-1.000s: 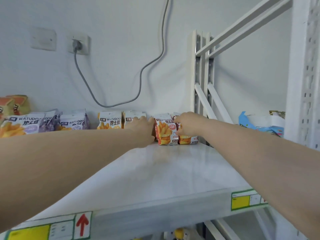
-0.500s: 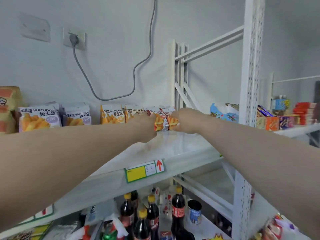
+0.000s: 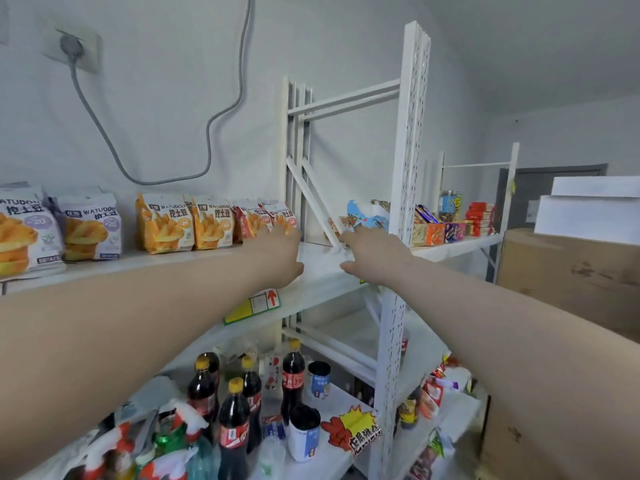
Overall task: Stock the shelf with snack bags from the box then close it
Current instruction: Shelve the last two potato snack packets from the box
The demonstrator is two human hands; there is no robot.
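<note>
Snack bags by L hand.

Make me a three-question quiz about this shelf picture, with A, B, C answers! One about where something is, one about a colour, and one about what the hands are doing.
1. Where do the cola bottles stand?
A. On the floor
B. On the lower shelf, below the snack bags
C. In the row of snack bags

2. What colour are the cola bottles' caps?
A. Yellow
B. Blue
C. White

3. How are the two hands?
A. Each grips a bag
B. One holds a bottle
C. Both are open, fingers straight

Answers:
1 B: the bottles stand one level under the row of bags.
2 A: every cola cap in view is yellow.
3 C: the left hand and right hand reach over the upper shelf with straight fingers, gripping nothing.
</note>
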